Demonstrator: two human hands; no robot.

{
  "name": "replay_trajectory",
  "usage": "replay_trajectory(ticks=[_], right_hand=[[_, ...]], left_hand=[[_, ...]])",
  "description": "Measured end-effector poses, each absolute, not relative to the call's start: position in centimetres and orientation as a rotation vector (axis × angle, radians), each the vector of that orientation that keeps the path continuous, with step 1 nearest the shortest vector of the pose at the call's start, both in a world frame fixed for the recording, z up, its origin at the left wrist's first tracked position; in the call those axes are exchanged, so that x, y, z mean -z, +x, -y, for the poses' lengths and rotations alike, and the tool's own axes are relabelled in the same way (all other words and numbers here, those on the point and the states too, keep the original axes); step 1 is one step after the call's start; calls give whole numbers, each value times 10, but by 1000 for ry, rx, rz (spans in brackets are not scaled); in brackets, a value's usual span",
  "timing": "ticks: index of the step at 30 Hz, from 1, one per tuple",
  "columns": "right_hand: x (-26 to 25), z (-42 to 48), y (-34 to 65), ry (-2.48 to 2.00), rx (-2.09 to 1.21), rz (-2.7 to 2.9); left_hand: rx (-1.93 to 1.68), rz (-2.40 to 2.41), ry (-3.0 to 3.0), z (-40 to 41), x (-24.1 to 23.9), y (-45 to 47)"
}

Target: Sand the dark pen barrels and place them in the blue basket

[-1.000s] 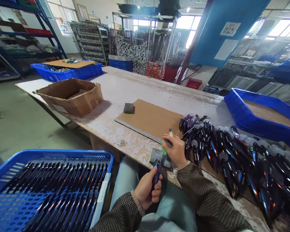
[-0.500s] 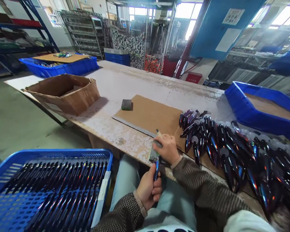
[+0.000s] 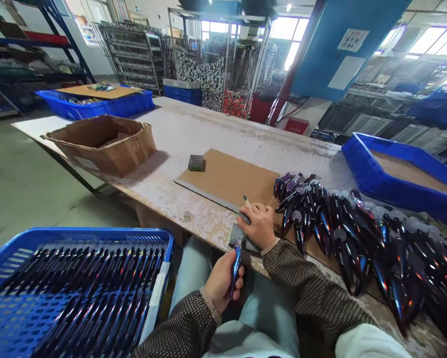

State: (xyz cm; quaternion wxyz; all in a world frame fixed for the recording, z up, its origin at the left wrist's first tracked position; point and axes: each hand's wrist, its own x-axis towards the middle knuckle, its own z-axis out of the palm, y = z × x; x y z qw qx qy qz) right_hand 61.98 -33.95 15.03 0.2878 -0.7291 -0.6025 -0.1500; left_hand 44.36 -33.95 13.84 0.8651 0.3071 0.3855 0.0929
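Left hand (image 3: 221, 281) closed round a purple pen (image 3: 235, 268) just above the bench (image 3: 223, 139) edge; right hand (image 3: 260, 226) pinches a slim stick (image 3: 245, 200) (tool unclear). Blue crate (image 3: 77, 233) holds rows of pens (image 3: 81, 278); big pen heap (image 3: 342, 233) left on bench.

The right hand's (image 3: 259, 226) fingers hide most of a slim object (image 3: 244, 200); only its tip shows above them, too small to identify. Under those fingers, a grey pad (image 3: 237, 234) is partly covered. The left hand's (image 3: 221, 281) fingers wrap a pen (image 3: 237, 259), hiding part of its barrel and any fine detail.
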Motion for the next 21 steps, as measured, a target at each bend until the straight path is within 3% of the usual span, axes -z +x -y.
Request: replay_trajectory(ticks=[14, 21], right_hand=[[-167, 365, 631, -1783, 521, 1220], [-160, 369, 619, -1678, 209, 1313]], left_hand=[[-107, -589, 529, 353, -142, 449], [36, -674, 683, 364, -139, 455]])
